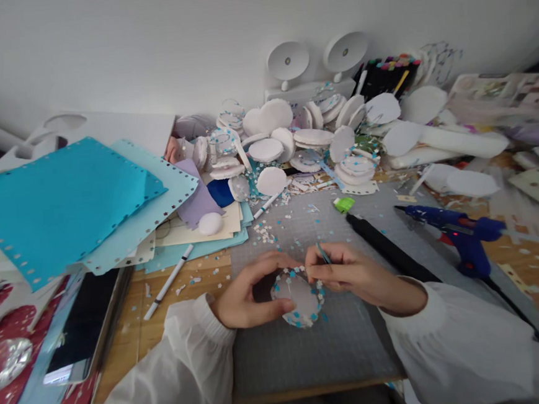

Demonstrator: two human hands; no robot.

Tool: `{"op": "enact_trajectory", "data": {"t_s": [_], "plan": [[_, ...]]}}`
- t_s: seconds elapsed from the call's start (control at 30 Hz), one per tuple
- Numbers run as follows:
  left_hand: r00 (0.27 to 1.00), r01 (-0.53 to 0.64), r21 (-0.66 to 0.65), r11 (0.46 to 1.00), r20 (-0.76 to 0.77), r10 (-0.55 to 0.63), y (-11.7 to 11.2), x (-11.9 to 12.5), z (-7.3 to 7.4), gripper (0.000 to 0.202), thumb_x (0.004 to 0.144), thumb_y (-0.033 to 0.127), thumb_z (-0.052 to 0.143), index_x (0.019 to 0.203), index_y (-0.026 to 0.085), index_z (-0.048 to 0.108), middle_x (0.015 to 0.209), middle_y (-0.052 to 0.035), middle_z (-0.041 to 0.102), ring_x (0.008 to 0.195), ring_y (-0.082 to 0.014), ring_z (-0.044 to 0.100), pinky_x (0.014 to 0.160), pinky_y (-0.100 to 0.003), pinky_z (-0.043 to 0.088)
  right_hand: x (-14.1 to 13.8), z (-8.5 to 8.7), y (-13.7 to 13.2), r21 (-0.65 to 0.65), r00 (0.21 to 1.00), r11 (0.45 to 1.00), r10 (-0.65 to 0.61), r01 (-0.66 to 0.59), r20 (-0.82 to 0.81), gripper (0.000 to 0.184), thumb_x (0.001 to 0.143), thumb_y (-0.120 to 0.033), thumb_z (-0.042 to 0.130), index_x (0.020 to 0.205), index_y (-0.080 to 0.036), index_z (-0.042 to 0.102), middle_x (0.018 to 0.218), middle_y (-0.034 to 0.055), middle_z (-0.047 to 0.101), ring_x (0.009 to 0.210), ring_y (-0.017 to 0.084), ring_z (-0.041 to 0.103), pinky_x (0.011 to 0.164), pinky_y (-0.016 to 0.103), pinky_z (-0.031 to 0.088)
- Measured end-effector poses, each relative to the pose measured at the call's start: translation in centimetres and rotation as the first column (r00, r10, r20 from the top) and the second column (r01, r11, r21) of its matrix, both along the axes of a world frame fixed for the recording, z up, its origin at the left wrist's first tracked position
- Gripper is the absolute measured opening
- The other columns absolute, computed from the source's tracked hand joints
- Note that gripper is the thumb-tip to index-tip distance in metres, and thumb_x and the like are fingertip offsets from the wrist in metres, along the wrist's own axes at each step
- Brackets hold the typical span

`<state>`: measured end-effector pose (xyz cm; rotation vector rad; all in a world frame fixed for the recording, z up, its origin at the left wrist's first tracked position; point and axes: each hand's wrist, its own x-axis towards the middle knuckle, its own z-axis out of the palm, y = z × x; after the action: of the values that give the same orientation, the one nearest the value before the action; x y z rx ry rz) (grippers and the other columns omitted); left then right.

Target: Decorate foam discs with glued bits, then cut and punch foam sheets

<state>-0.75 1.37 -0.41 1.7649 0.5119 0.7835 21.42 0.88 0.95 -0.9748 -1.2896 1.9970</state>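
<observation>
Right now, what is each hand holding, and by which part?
The left hand holds the blue-trimmed white disc by its left side, thumb over the face. The right hand pinches a slim tool, perhaps tweezers; the exact grip point is hidden.

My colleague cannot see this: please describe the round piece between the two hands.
Find the grey cutting mat on the wooden table. Over its near part, the left hand holds a round piece. Blue and white stars ring it; unlike the white discs piled behind, it is in hand.
</observation>
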Motion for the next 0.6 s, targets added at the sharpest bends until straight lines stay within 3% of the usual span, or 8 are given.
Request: {"op": "enact_trajectory", "data": {"t_s": [0.23,0.5,0.6], "plan": [[0.997,-0.065,0.051,0.997,-0.042,0.067,-0.16,0.46,0.04,0.046,0.074,0.028,0.074,0.116,0.017,0.059,0.11,-0.0116,0.063,0.104,-0.0256,0.059,0.093,-0.04,0.046,0.02,-0.2,-0.19,0.009,1.0,1.0,-0.008,0.008,0.022,0.029,0.08,-0.041,0.066,0.072,-0.016,0.054,0.052,-0.0083,0.038,0.041,0.004,0.027,0.04,0.021,0.016],[0.986,-0.162,0.04,0.986,-0.027,0.163,-0.41,0.53,-0.48,0.057,0.07,0.037,0.08,0.119,0.019,0.057,0.111,-0.0113,0.06,0.105,-0.0257,0.058,0.091,-0.039,0.046,-0.21,0.15,-0.39,0.144,0.99,0.989,-0.052,0.033,0.13,0.033,0.082,-0.046,0.063,0.07,-0.018,0.051,0.051,-0.0077,0.04,0.043,0.006,0.032,0.041,0.021,0.022],[0.983,-0.178,0.076,0.981,-0.027,0.181,-0.37,0.45,-0.38,0.06,0.067,0.04,0.082,0.118,0.019,0.057,0.11,-0.0108,0.061,0.104,-0.0257,0.058,0.091,-0.039,0.046,-0.31,0.52,-0.48,0.258,0.971,0.966,-0.079,0.019,0.226,0.03,0.083,-0.043,0.06,0.068,-0.018,0.052,0.051,-0.0066,0.041,0.045,0.007,0.035,0.043,0.022,0.026]]}}
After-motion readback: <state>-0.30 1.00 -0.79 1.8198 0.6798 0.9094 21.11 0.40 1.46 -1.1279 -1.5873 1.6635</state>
